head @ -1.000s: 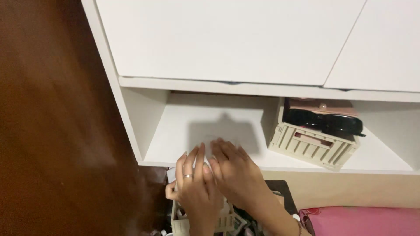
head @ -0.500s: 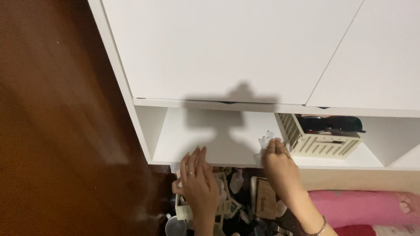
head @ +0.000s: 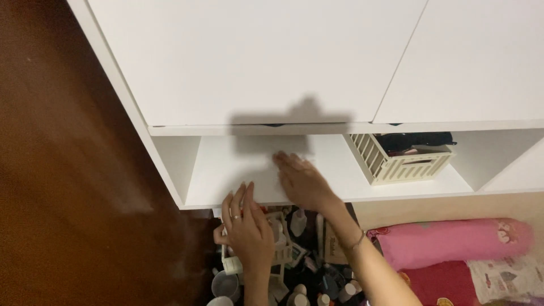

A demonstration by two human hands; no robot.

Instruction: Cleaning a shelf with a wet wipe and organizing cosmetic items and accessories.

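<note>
At frame centre, my right hand (head: 303,180) lies flat, fingers spread, on the white shelf (head: 238,170); my left hand (head: 248,226) grips a small white slatted basket (head: 281,243) below.

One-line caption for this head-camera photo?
Right hand flat on a white shelf; left hand on a small crate below.
</note>
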